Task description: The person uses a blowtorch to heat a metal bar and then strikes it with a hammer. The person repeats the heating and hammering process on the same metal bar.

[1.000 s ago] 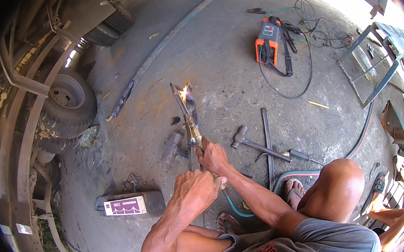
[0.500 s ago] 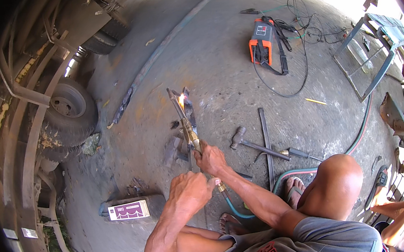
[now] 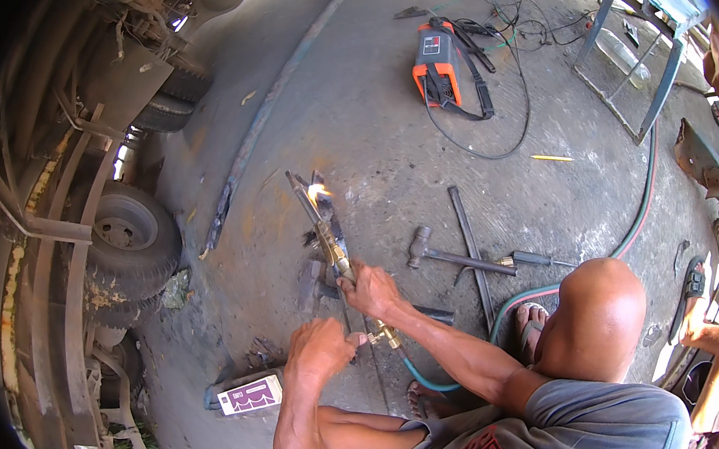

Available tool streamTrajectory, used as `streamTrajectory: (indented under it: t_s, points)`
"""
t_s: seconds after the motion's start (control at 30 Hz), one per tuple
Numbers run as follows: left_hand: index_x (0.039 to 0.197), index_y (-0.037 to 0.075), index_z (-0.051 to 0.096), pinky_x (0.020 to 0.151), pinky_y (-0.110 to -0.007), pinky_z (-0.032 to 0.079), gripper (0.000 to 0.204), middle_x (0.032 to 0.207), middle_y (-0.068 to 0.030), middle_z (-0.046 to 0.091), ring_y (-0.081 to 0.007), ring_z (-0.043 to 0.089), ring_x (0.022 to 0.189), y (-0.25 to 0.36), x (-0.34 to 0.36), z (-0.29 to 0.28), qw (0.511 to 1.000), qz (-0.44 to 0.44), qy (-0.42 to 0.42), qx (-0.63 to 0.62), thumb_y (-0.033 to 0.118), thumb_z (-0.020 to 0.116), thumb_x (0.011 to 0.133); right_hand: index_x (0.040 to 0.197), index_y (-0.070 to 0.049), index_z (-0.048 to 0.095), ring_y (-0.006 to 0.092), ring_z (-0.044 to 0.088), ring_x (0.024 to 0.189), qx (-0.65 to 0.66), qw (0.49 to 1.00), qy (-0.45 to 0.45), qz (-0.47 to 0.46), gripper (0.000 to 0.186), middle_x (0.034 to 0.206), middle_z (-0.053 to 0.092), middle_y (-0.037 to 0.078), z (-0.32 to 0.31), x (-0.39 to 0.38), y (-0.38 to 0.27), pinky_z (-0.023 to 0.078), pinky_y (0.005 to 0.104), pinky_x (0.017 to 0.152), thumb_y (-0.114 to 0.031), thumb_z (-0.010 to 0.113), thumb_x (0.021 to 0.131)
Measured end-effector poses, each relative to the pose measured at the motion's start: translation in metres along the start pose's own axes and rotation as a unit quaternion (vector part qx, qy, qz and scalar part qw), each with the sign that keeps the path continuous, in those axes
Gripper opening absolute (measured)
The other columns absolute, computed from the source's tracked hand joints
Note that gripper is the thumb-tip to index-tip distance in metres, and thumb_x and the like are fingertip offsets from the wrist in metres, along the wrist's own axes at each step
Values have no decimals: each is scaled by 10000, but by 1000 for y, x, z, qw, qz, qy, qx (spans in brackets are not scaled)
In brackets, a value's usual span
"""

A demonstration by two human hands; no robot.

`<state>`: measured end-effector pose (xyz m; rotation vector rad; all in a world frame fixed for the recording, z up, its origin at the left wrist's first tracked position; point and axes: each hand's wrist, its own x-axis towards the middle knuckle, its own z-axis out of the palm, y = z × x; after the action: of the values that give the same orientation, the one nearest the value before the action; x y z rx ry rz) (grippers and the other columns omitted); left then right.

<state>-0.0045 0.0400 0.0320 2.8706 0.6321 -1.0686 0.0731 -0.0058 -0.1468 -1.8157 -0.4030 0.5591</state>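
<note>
My right hand (image 3: 371, 291) is wrapped round the handle of a brass cutting torch (image 3: 332, 243). A yellow-orange flame (image 3: 317, 191) burns near its tip, beside a dark metal piece (image 3: 334, 214) on the concrete. My left hand (image 3: 323, 349) is closed just below, its thumb and fingertips at the valve (image 3: 381, 336) on the torch's rear end; the curled fingers are partly hidden. A teal hose (image 3: 427, 382) runs back from the torch past my feet. Left of the torch lies a hammer head (image 3: 309, 286).
At right lie a hammer (image 3: 458, 256), a flat bar (image 3: 469, 244) and a black-handled tool (image 3: 538, 258). Farther off are an orange-grey welding machine (image 3: 437, 57) and a metal stand (image 3: 655, 101). A vehicle wheel (image 3: 131, 229) and a white-purple box (image 3: 251, 395) are left. Another person's limbs show at far right.
The flame looks wider and yellower. My left hand has shifted slightly left on the torch's rear, uncovering more of the brass valve. The whole view has turned a little.
</note>
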Motion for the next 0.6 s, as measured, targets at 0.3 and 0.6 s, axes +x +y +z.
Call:
streamTrajectory:
  t_s: [0.3, 0.6]
  points:
    - [1023, -84, 757, 961, -549, 522, 571, 1044, -351, 710, -489, 692, 1070, -7, 21, 8, 998, -25, -54, 2, 473, 634, 1003, 1084, 39, 639, 397, 726, 718, 126, 992, 31, -8, 398, 785, 702, 248, -8, 10, 4, 569, 496, 696, -347, 676, 995]
    - [948, -71, 720, 872, -559, 499, 631, 914, -338, 694, -505, 678, 912, -17, 43, 26, 991, 96, -27, -90, 507, 496, 1067, 1048, -23, 611, 120, 549, 533, 401, 908, -39, 116, 345, 699, 576, 12, -20, 20, 16, 460, 330, 502, -368, 619, 1061]
